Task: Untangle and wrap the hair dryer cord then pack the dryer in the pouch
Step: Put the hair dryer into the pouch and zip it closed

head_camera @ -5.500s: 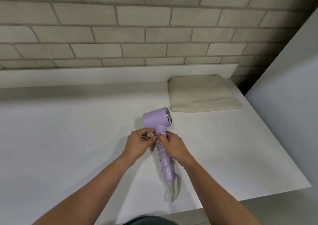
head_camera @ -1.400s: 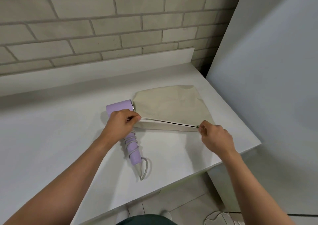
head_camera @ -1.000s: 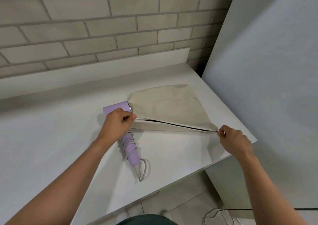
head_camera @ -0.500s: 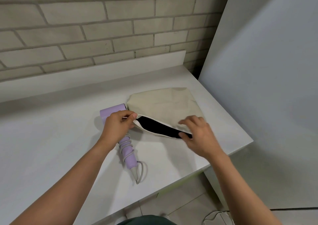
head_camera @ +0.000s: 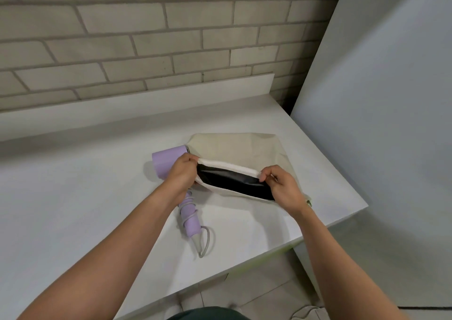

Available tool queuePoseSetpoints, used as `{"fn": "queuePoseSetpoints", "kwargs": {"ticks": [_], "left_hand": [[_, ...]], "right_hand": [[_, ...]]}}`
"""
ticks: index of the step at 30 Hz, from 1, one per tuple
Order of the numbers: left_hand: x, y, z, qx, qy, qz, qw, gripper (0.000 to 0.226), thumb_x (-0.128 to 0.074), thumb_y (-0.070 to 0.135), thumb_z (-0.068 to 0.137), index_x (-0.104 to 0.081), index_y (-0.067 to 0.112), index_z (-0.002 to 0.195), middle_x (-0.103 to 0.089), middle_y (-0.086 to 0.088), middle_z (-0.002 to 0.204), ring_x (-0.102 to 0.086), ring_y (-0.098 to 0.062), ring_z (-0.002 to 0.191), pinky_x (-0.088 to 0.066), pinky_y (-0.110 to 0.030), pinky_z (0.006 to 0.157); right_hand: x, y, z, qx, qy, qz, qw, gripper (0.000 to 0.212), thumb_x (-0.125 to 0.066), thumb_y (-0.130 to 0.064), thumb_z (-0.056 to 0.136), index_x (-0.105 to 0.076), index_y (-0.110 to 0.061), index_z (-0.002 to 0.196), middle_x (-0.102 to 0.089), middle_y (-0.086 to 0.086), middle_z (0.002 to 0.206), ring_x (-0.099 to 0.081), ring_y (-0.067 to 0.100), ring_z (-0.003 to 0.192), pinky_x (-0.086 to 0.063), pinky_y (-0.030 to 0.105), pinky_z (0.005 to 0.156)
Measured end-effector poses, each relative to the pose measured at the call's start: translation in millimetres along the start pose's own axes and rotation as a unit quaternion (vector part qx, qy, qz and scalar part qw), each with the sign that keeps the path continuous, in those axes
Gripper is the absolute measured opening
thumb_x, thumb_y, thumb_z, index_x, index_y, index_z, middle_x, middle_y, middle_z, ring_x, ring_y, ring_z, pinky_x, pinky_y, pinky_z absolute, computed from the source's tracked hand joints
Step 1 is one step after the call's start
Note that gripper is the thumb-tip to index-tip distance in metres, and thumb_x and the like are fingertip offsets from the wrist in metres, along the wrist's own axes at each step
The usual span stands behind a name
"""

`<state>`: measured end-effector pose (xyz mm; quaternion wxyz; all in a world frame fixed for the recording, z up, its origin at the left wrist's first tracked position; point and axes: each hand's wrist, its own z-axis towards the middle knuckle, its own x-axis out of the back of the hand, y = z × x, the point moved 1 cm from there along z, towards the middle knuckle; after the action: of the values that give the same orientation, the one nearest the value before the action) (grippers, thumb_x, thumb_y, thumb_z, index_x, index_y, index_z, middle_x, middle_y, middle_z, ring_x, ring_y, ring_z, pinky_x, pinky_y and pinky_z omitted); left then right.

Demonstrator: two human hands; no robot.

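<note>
A beige pouch lies on the white counter with its zipped mouth spread, showing a black lining. My left hand pinches the left end of the mouth's upper edge. My right hand pinches the same edge further right and lifts it. The lilac hair dryer lies just left of the pouch, partly under my left hand. Its grey cord is coiled round the handle, with a short loop at the handle's end.
A brick wall with a low white upstand runs along the back. A white panel stands at the counter's right side. The counter's front edge is close to the dryer's handle; tiled floor lies below it.
My right hand pulled the zip to the right, then came back to the mouth and now lifts its upper edge. The pouch gapes wider. My left hand stayed at the left end.
</note>
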<state>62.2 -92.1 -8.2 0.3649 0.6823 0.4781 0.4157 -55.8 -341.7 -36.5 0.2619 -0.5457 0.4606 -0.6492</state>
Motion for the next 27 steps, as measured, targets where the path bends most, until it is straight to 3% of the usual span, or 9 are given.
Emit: {"fn": "queuePoseSetpoints", "kwargs": {"ticks": [4, 8, 10, 13, 14, 18, 22, 24, 27], "left_hand": [[-2, 5, -2, -0.031, 0.009, 0.064, 0.997, 0.021, -0.038, 0.035, 0.107, -0.054, 0.025, 0.099, -0.055, -0.003, 0.089, -0.047, -0.023, 0.085, -0.037, -0.033, 0.074], [4, 11, -15, -0.100, -0.071, 0.141, 0.982, 0.055, -0.054, 0.064, 0.096, -0.038, 0.017, 0.119, -0.050, 0.004, 0.096, -0.049, -0.015, 0.087, -0.042, -0.032, 0.079], [10, 12, -17, -0.158, -0.109, 0.214, 0.958, 0.059, -0.066, 0.056, 0.092, -0.031, 0.017, 0.120, -0.045, 0.003, 0.094, -0.047, -0.014, 0.080, -0.042, -0.030, 0.072], [17, 11, -14, -0.215, -0.152, 0.291, 0.920, 0.046, -0.062, 0.049, 0.097, -0.032, 0.018, 0.112, -0.047, 0.001, 0.082, -0.044, -0.014, 0.066, -0.039, -0.029, 0.063], [18, 9, -12, -0.227, -0.166, 0.306, 0.910, 0.043, -0.059, 0.051, 0.098, -0.033, 0.018, 0.109, -0.047, 0.000, 0.076, -0.043, -0.015, 0.063, -0.038, -0.029, 0.061], [19, 2, -10, -0.268, -0.185, 0.386, 0.863, 0.038, -0.056, 0.052, 0.100, -0.033, 0.022, 0.100, -0.043, 0.002, 0.066, -0.039, -0.017, 0.060, -0.038, -0.033, 0.061], [23, 3, -6, -0.356, -0.110, 0.452, 0.811, 0.030, -0.046, 0.048, 0.104, -0.044, 0.022, 0.090, -0.049, 0.007, 0.086, -0.049, -0.016, 0.079, -0.052, -0.045, 0.073], [23, 6, -7, -0.403, -0.091, 0.456, 0.788, 0.027, -0.045, 0.048, 0.104, -0.047, 0.025, 0.091, -0.047, 0.011, 0.093, -0.048, -0.012, 0.084, -0.053, -0.044, 0.073], [25, 11, -8, -0.426, -0.168, 0.408, 0.790, 0.011, -0.054, 0.040, 0.104, -0.051, 0.030, 0.100, -0.051, 0.016, 0.099, -0.055, -0.006, 0.085, -0.053, -0.035, 0.076]], "right_hand": [[3, -1, -5, 0.027, -0.064, -0.059, 0.996, 0.022, -0.066, -0.005, 0.095, -0.078, -0.024, 0.096, -0.053, -0.011, 0.118, -0.059, -0.003, 0.095, -0.042, 0.009, 0.087], [16, -2, -1, 0.102, -0.062, -0.179, 0.977, 0.041, -0.071, -0.001, 0.088, -0.063, -0.030, 0.115, -0.038, -0.013, 0.126, -0.054, 0.001, 0.108, -0.038, 0.001, 0.090], [25, -6, 3, 0.121, -0.029, -0.201, 0.972, 0.046, -0.071, 0.002, 0.086, -0.055, -0.033, 0.112, -0.036, -0.016, 0.122, -0.054, 0.007, 0.103, -0.043, 0.007, 0.087], [36, -11, 9, 0.130, 0.008, -0.257, 0.958, 0.045, -0.076, -0.002, 0.082, -0.054, -0.032, 0.107, -0.035, -0.019, 0.115, -0.055, 0.019, 0.086, -0.052, 0.034, 0.072], [39, -13, 11, 0.139, 0.008, -0.267, 0.954, 0.040, -0.077, -0.005, 0.082, -0.058, -0.031, 0.106, -0.036, -0.020, 0.114, -0.055, 0.019, 0.083, -0.052, 0.036, 0.069], [50, -13, 21, 0.174, -0.028, -0.221, 0.959, 0.020, -0.084, -0.011, 0.084, -0.076, -0.026, 0.094, -0.044, -0.011, 0.116, -0.055, 0.003, 0.089, -0.045, 0.017, 0.079], [56, -11, 29, 0.173, -0.062, -0.233, 0.955, 0.022, -0.071, -0.011, 0.097, -0.080, -0.024, 0.113, -0.049, -0.009, 0.117, -0.054, 0.003, 0.088, -0.037, 0.005, 0.085], [56, -9, 32, 0.184, -0.052, -0.251, 0.949, 0.029, -0.063, -0.007, 0.100, -0.076, -0.022, 0.122, -0.054, -0.010, 0.113, -0.054, 0.009, 0.097, -0.038, 0.009, 0.091], [54, -11, 33, 0.202, -0.026, -0.291, 0.935, 0.033, -0.059, -0.006, 0.102, -0.073, -0.021, 0.127, -0.067, -0.007, 0.109, -0.055, 0.021, 0.106, -0.048, 0.031, 0.096]]}}
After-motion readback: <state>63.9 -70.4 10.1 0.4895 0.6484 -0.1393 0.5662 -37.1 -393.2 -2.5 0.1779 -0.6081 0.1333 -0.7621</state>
